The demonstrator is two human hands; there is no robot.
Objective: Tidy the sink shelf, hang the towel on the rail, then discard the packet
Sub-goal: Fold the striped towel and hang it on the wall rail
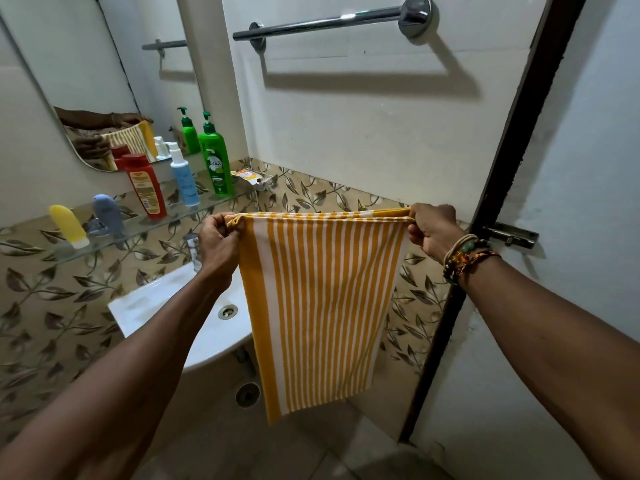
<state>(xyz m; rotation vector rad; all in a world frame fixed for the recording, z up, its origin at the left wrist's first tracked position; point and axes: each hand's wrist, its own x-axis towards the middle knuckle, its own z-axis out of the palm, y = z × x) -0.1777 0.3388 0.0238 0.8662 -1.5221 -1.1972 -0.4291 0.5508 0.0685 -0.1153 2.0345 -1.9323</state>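
A yellow-and-white striped towel (318, 306) hangs stretched between my hands, well below the chrome rail (329, 22) on the wall. My left hand (218, 244) pinches its upper left corner; my right hand (433, 230) grips the upper right corner. On the glass shelf (41, 254) stand a yellow tube (69, 225), a grey-blue tube (108, 213), a red bottle (145, 185), a light blue spray bottle (183, 178) and a green pump bottle (214, 157). An orange-and-white packet (247, 176) lies in a soap dish at the shelf's right end.
A white sink (166, 303) with a tap (194, 251) sits under the shelf, left of the towel. A mirror (86, 81) hangs above the shelf. A dark door frame (502, 188) with a bolt latch (512, 235) stands to the right. Floor drain (247, 394) below.
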